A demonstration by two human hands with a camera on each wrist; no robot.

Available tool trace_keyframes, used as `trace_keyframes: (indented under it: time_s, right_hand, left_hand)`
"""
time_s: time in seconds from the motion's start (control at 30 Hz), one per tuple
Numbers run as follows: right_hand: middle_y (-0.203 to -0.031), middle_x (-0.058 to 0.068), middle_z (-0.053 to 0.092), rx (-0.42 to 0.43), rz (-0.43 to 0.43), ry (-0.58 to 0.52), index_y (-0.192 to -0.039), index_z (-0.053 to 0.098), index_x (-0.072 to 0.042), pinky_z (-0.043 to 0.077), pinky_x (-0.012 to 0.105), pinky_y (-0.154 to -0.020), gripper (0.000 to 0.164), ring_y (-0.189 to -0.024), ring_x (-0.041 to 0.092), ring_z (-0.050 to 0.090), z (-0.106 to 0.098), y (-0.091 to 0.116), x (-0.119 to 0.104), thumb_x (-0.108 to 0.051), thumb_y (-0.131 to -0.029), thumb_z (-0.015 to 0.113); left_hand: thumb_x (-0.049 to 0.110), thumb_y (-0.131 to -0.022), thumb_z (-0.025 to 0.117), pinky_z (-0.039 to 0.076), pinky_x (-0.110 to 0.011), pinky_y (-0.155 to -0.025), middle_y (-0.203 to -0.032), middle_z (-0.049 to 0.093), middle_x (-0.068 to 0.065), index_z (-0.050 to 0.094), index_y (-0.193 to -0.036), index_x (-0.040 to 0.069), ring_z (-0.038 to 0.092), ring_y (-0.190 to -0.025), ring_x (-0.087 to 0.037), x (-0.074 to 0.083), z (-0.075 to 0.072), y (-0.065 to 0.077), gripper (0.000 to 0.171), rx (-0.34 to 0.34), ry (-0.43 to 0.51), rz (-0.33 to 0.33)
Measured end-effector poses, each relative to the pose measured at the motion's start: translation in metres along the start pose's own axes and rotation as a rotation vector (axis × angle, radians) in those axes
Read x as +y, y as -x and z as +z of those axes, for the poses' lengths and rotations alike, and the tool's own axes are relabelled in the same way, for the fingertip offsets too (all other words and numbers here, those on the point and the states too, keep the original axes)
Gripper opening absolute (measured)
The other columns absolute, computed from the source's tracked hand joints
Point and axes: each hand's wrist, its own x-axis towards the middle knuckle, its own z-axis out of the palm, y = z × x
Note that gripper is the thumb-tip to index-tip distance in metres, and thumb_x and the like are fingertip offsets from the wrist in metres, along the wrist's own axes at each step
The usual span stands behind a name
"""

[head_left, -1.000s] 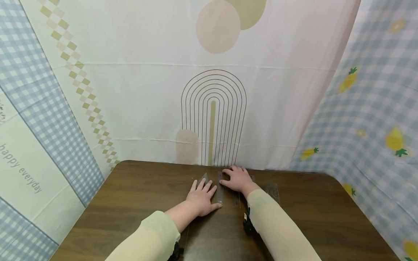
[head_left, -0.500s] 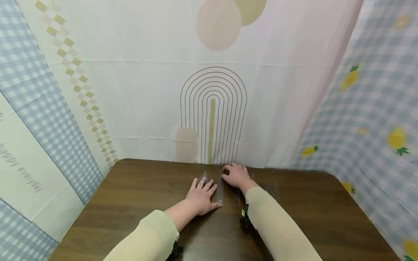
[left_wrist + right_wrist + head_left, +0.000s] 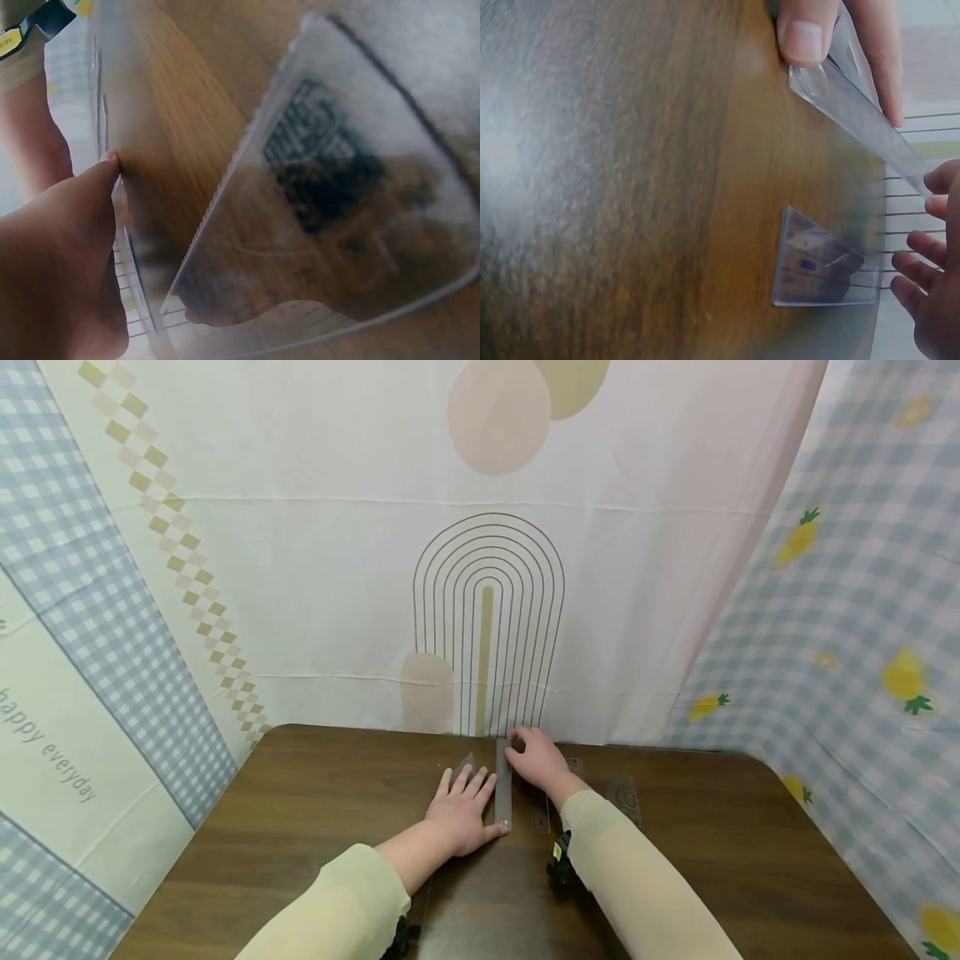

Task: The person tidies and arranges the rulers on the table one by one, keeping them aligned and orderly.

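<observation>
- There it is, mid-scene: the clear, colourless, straight plastic ruler on the brown wood-grain worktop, long side running away from the person, its far end close by the worktop's back edge.
- At the ruler's far end, the right hand has its fingers curled in, thumb and fingertips pinching the plastic; the right wrist view catches them right at that end.
- Over to the ruler's near end, and the left hand's thumb touches it there. The left hand lies left of the ruler, palm down, fingers straight and fanned wide, gripping nothing.
- Under that hand, just left of the ruler, comes a clear triangular plastic set square, its pointed tip poking out among the fingers; the left wrist view shows a dark printed block on it.
- Just right of the ruler, apart from it, sits a narrow clear plastic strip, partly hidden by the right arm.
- Farther right of the ruler, a clear plastic plate with curved outlines lies beyond the right forearm's pale yellow-green sleeve.
- Behind the ruler hangs a white cloth printed with black arches.
</observation>
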Motion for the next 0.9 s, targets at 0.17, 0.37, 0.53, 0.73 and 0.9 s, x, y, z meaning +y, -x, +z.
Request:
trace_keyframes:
  time_s: [0.17, 0.37, 0.53, 0.73, 0.9]
  right_hand:
    - [-0.109, 0.006, 0.064, 0.005, 0.027, -0.151, -0.119, 0.063, -0.013, 0.051, 0.043, -0.082, 0.025, -0.096, 0.022, 0.061, 0.003, -0.001, 0.003, -0.028, -0.098, 0.060]
    - [-0.091, 0.010, 0.065, -0.052, 0.087, -0.454, -0.123, 0.055, -0.009, 0.055, 0.038, -0.065, 0.024, -0.072, 0.022, 0.064, 0.004, 0.000, 0.006, -0.017, -0.100, 0.059]
    - [-0.090, 0.014, 0.067, -0.088, 0.110, -0.656, -0.130, 0.049, -0.003, 0.057, 0.037, -0.062, 0.031, -0.066, 0.022, 0.065, 0.003, 0.002, 0.004, -0.011, -0.102, 0.056]
    - [-0.094, 0.015, 0.068, -0.113, 0.134, -0.759, -0.140, 0.048, -0.006, 0.059, 0.038, -0.061, 0.040, -0.066, 0.021, 0.065, 0.003, 0.005, 0.005, -0.012, -0.102, 0.057]
    - [-0.100, 0.015, 0.069, -0.117, 0.176, -0.814, -0.143, 0.051, -0.010, 0.060, 0.039, -0.065, 0.042, -0.068, 0.020, 0.067, 0.004, 0.006, 0.006, -0.014, -0.102, 0.057]
  left_hand:
    - [0.078, -0.091, 0.034, 0.000, -0.054, -0.119, -0.166, 0.011, 0.000, 0.012, -0.161, 0.024, 0.003, -0.152, -0.027, 0.000, 0.006, -0.003, 0.091, 0.016, 0.009, 0.002]
    - [0.078, -0.091, 0.035, 0.000, -0.055, -0.119, -0.166, 0.011, -0.002, 0.010, -0.161, 0.022, 0.004, -0.152, -0.028, 0.001, 0.005, -0.003, 0.093, 0.037, 0.012, 0.007]
    - [0.076, -0.092, 0.037, -0.001, -0.054, -0.119, -0.166, 0.012, -0.003, 0.010, -0.161, 0.021, 0.004, -0.152, -0.027, 0.003, 0.000, 0.001, 0.092, 0.042, 0.043, 0.003]
    - [0.074, -0.093, 0.037, 0.002, -0.053, -0.120, -0.166, 0.013, -0.004, 0.011, -0.161, 0.020, 0.006, -0.152, -0.028, 0.004, -0.006, 0.005, 0.090, 0.031, 0.038, -0.005]
    - [0.073, -0.094, 0.037, 0.000, -0.054, -0.119, -0.166, 0.012, -0.005, 0.010, -0.161, 0.020, 0.005, -0.152, -0.028, 0.004, -0.004, 0.005, 0.090, 0.035, 0.041, -0.007]
